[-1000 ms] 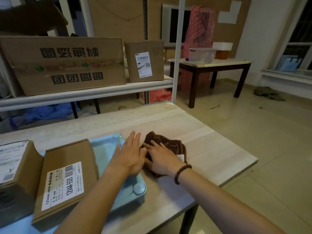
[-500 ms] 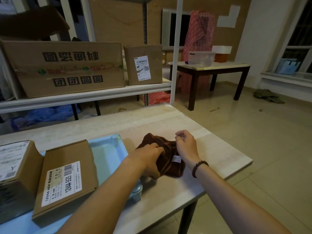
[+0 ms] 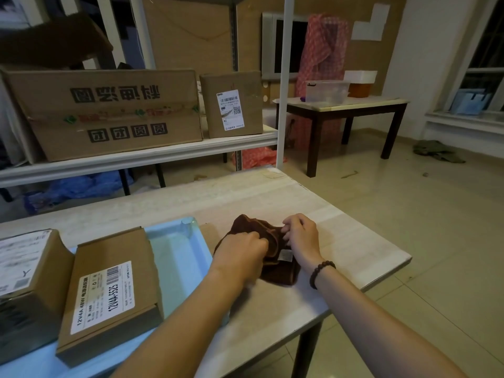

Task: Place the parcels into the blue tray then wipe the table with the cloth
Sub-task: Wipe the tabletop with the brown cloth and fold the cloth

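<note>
Both hands on the brown cloth (image 3: pixel 275 257), bunched on the table (image 3: pixel 354 241) just right of the tray (image 3: pixel 174 246), at about 5 o'clock from picture centre. Left hand (image 3: pixel 241 255) curled over the cloth's left half, knuckles up, fingers closed into the fabric. Right hand (image 3: pixel 301 236) at the cloth's 2 o'clock edge, fingertips pinching a fold, thumb tucked under. Small white tag (image 3: pixel 285 255) showing on the cloth between the two wrists. Dark bead bracelet (image 3: pixel 321 272) around the right wrist.

Two parcels in the blue tray, at 8 o'clock from the cloth. Flat box (image 3: pixel 109 293) lying label up, printed "12V4A", its right edge near the left forearm. Taller box (image 3: pixel 24 279) at its 9 o'clock, touching or nearly so, cut by the picture's left edge. Bare tray floor between flat box and cloth.

Table top pale and wood-grained, bare at 12 o'clock and 3 o'clock from the cloth.

Beyond the table, at 11 o'clock, a white shelf (image 3: pixel 136 156) carrying a large carton (image 3: pixel 109 110) with print upside down and a smaller labelled carton (image 3: pixel 231 103) just beside it on the right. At 2 o'clock, well apart, a dark-legged side table (image 3: pixel 341 105) with a clear bin (image 3: pixel 326 91) on top.
</note>
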`<state>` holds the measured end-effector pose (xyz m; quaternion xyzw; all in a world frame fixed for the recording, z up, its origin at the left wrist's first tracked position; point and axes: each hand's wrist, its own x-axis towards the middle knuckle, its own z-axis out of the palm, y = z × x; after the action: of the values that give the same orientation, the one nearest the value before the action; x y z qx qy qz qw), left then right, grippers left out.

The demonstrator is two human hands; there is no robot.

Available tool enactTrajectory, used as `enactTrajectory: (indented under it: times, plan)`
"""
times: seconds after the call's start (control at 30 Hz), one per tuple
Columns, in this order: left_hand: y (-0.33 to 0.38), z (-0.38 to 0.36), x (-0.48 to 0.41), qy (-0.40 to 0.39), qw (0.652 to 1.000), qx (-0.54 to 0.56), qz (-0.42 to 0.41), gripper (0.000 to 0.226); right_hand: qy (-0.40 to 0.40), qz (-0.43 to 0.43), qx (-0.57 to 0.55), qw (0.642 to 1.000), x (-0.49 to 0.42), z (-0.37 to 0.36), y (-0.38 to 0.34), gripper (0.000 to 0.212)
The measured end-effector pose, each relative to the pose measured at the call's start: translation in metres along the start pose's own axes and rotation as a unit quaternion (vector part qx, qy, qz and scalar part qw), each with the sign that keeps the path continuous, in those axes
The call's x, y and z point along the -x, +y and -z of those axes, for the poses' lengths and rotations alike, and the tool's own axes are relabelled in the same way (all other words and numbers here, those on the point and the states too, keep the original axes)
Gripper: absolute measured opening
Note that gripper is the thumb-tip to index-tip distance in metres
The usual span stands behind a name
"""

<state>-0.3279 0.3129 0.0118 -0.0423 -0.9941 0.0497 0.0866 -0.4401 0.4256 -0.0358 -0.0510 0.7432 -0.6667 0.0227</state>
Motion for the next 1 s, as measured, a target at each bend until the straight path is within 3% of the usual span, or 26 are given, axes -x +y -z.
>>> enactTrajectory:
  times: [0.07,0.13,0.2,0.27,0.37,0.47,0.63,0.73,0.83,0.9,1.0]
  plan:
    - [-0.005,0.005,-0.004,0.0,0.995,0.086,0.055,0.021,-0.001,-0.004,-0.003,1.0,0.001,0.001,0.0,0.025]
    - [-0.01,0.006,-0.006,-0.035,0.988,0.136,0.066,0.037,-0.002,-0.002,-0.005,1.0,0.001,0.002,0.001,0.026]
    - [-0.01,0.005,-0.004,-0.101,0.992,0.071,0.031,0.056,0.0,0.001,0.001,1.0,0.0,0.001,0.002,0.026]
    - [-0.006,0.0,0.0,-0.108,0.994,-0.004,0.007,0.066,-0.001,0.005,0.008,1.0,-0.001,-0.001,0.002,0.027]
    - [0.0,-0.005,0.0,-0.065,0.998,-0.023,-0.005,0.05,0.0,0.004,0.007,1.0,-0.001,0.0,0.002,0.027]
    - [-0.001,-0.001,-0.005,-0.038,0.993,0.09,0.062,0.024,0.008,-0.004,-0.015,1.0,0.0,0.002,0.001,0.027]
    - [-0.012,0.013,-0.015,0.074,0.926,0.296,0.224,0.009,0.037,-0.026,-0.063,0.997,-0.003,0.005,-0.001,0.022]
    - [-0.007,0.022,-0.019,0.155,0.878,0.353,0.282,0.015,0.04,-0.034,-0.081,0.995,-0.001,0.008,-0.004,0.018]
    - [0.002,0.03,-0.025,0.199,0.848,0.387,0.302,0.012,0.095,0.022,-0.049,0.994,0.004,0.009,-0.01,0.016]
    - [0.008,0.032,-0.026,0.204,0.858,0.377,0.283,0.017,0.052,-0.004,-0.049,0.997,0.006,0.01,-0.022,0.025]
    - [0.02,0.029,-0.023,0.174,0.913,0.308,0.205,0.024,-0.099,-0.147,-0.092,0.98,0.005,0.011,-0.048,0.045]
